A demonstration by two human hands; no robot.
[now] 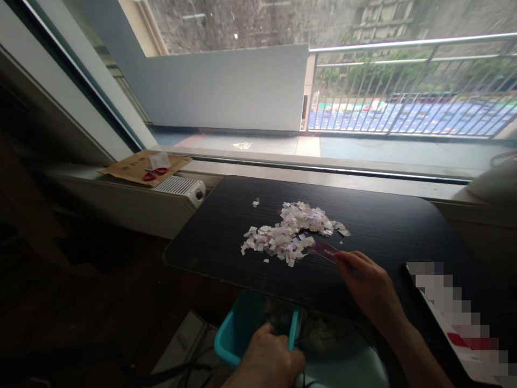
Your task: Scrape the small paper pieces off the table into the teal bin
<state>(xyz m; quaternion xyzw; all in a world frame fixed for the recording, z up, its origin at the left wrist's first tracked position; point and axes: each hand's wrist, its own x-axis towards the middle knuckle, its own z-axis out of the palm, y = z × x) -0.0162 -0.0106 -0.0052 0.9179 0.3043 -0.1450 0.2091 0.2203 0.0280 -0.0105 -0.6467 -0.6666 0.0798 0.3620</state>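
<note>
A heap of small cut paper pieces (283,231), mostly white and pale pink, lies spread on the dark table (218,226). My right hand (367,280) pinches one end of a flat, translucent pink strip (324,250), and the strip's far end touches the near right side of the heap. Below the table's front edge stands a teal bin (232,337). My left hand (270,353) is closed on the bin's near right rim, its fingers reaching inside. More paper scraps (321,331) show dimly beside the bin, under the table edge.
Red-handled scissors (150,175) rest on a brown envelope (135,166) on the sill at left, above a white radiator (183,188). A blurred-out flat object (452,323) lies on the table's right. A window runs behind the table.
</note>
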